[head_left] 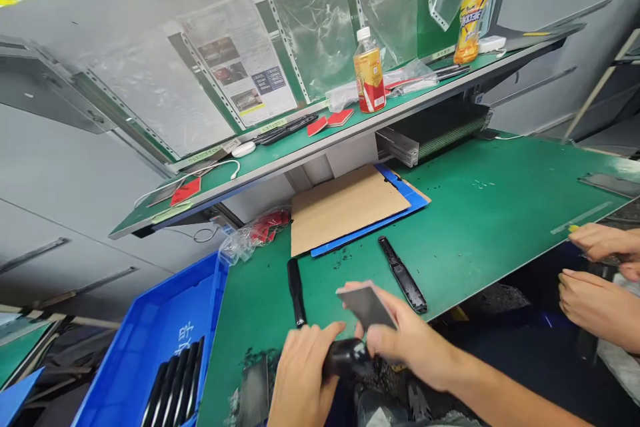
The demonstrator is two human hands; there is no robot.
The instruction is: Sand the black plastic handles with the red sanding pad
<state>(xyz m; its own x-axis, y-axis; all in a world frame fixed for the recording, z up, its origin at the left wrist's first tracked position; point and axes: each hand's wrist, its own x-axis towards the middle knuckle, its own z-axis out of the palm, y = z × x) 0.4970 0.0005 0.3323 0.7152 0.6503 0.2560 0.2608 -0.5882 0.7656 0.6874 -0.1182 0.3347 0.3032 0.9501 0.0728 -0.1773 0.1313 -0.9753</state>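
Note:
My left hand is wrapped round a glossy black rounded part near the table's front edge. In my right hand is a thin grey rectangular pad, gripped between thumb and fingers just above the black part. Beyond my left hand lies a slim black handle-like piece. An open black shell rests farther right, its hollow side up. Beside my left wrist, a second grey pad lies flat among black shavings.
A blue crate with several black tubes stands at left. Cardboard over a blue sheet lies at the back. Above runs a shelf with two drink bottles. Another person's hands work at the right edge.

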